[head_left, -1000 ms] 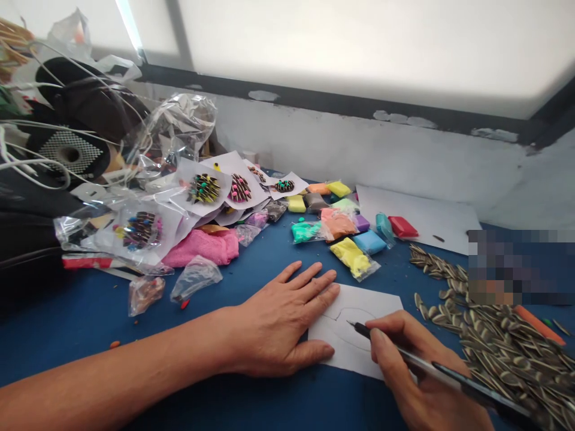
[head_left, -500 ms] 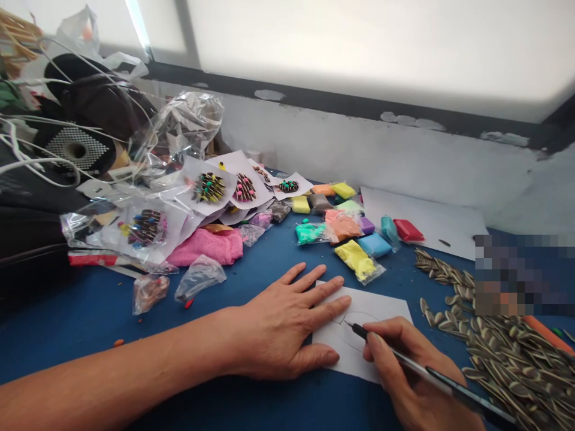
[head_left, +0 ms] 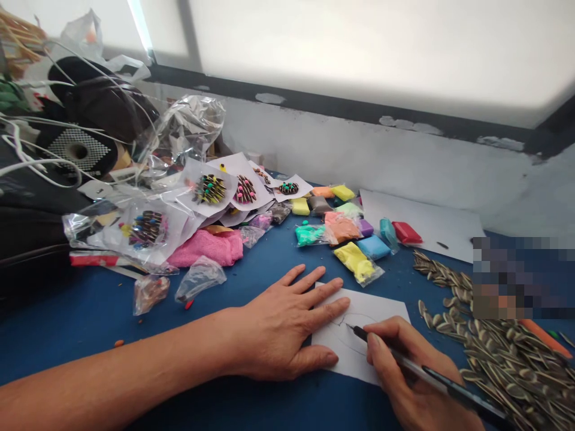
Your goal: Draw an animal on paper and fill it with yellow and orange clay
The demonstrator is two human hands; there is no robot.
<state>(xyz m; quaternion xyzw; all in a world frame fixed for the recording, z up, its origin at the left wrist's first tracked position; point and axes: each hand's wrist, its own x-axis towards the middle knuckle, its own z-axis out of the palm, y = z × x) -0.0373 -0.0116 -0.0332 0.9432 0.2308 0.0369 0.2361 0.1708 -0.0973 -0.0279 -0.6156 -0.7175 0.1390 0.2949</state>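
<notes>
A small white sheet of paper (head_left: pixel 381 305) lies on the blue table, with a thin oval outline and a short angled line drawn on it. My left hand (head_left: pixel 287 326) lies flat with fingers spread, its fingertips and thumb over the paper's left edge. In my right hand (head_left: pixel 413 365) is a pen (head_left: pixel 404 362) with a black tip and clear barrel, gripped between thumb and fingers. The pen's point is at the paper, inside the oval near the short line. Whether it touches the surface I cannot tell.
Sunflower seeds (head_left: pixel 516 365) are heaped at the right. Colourful clay packets (head_left: pixel 354 260) lie beyond the paper. At the left are seed-and-clay figures on paper (head_left: pixel 211 188), a pink cloth (head_left: pixel 209 248) and plastic bags (head_left: pixel 202 278). A larger white sheet (head_left: pixel 417 215) rests by the wall.
The view has shifted very slightly. My left hand stays in place, and the pen tip remains near the short line with hardly any visible movement.
</notes>
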